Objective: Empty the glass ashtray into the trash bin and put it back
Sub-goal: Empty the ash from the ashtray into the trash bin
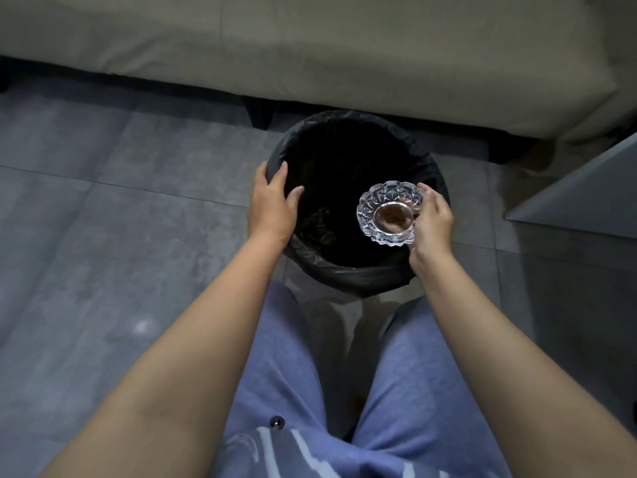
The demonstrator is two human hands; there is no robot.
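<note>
A round trash bin (348, 274) lined with a black bag stands on the floor in front of my legs. My right hand (432, 225) grips a cut-glass ashtray (389, 213) by its right rim and holds it over the right side of the bin's opening. The ashtray is tilted toward me, and brown ash shows in its middle. My left hand (272, 205) rests on the bin's left rim, fingers curled over the bag's edge. Some crumpled dark waste lies at the bottom of the bin.
A sofa with a beige cover (310, 46) runs along the back, close behind the bin. A grey table corner (586, 198) juts in at the right. Grey floor tiles (120, 219) spread to the left.
</note>
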